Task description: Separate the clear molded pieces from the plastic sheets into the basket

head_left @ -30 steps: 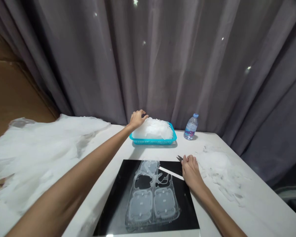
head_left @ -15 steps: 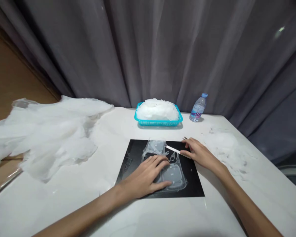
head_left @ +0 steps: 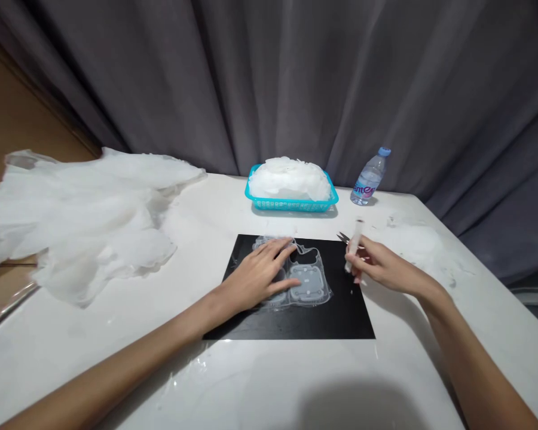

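Note:
My left hand (head_left: 269, 267) lies with fingers spread on a thin, clear plastic piece (head_left: 308, 285) with rounded frosted panels, hiding its left part. The plastic rests on a black mat (head_left: 341, 316). Over the mat's right edge, my right hand (head_left: 370, 260) is closed around a slim white stick-like tool (head_left: 355, 243), held nearly upright and slightly blurred. Two dark pointed blades (head_left: 343, 237), like the tips of scissors or tweezers, show just beyond those fingers. Whether the right hand also touches them I cannot tell.
A turquoise basket (head_left: 291, 205) heaped with white film-like material (head_left: 291, 179) stands at the back, with a water bottle (head_left: 368, 179) to its right. A large pile of white sheeting (head_left: 94, 215) covers the left. Thin whitish scraps (head_left: 419, 245) lie on the right.
My right hand has drawn right, away from the plastic, and tipped the white tool from lying low to nearly upright. The plastic has shifted toward the mat's far side under my left hand.

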Demonstrator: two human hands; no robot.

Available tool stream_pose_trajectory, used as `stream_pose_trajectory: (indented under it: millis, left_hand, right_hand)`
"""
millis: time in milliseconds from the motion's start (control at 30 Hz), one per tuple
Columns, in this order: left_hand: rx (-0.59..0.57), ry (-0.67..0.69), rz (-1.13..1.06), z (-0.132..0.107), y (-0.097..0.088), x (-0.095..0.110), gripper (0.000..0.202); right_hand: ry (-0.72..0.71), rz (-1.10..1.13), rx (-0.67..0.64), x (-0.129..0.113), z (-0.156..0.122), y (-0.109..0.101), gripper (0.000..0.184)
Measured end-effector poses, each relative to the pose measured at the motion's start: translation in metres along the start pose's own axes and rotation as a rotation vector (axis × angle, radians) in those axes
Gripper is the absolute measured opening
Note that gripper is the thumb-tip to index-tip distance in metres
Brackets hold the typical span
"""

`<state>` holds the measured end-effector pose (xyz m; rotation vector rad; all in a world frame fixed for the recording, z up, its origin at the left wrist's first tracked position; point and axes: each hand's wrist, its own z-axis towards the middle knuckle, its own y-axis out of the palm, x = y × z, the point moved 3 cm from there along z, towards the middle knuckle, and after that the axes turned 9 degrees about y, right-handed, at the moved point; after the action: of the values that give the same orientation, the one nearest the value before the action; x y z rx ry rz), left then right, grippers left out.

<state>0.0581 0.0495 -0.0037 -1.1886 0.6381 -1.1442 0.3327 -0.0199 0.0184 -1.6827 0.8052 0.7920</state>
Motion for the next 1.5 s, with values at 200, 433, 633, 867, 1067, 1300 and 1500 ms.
stream_pose_trajectory:
  millis: [200, 433, 633, 867, 1067, 1300, 1500]
  left_hand:
    - [0.025, 0.372, -0.095, -0.015, -0.010, 0.035, 0.031]
    - [-0.025, 0.332, -0.235, -0.022, -0.009, 0.039, 0.044]
    - [-0.056, 0.303, -0.273, -0.020, -0.011, 0.037, 0.040]
    - [-0.083, 0.237, -0.287, -0.020, -0.010, 0.040, 0.045]
    - [-0.088, 0.189, -0.299, -0.021, -0.006, 0.043, 0.055]
    - [-0.078, 0.095, -0.301, -0.020, -0.006, 0.046, 0.050]
    - [-0.111, 0.104, -0.281, -0.018, -0.004, 0.046, 0.048]
  right_hand:
    - [-0.147, 0.135, -0.040, -0.019, -0.018, 0.035, 0.018]
    - [-0.257, 0.029, -0.018, -0.028, -0.022, 0.051, 0.015]
    - [-0.164, 0.000, -0.062, -0.023, -0.028, 0.059, 0.012]
    - [-0.275, -0.056, -0.089, -0.023, -0.029, 0.060, 0.013]
    - [-0.278, -0.077, -0.099, -0.021, -0.027, 0.061, 0.015]
    - [-0.273, -0.076, -0.106, -0.019, -0.025, 0.060, 0.017]
    - [-0.315, -0.110, -0.114, -0.023, -0.025, 0.063, 0.017]
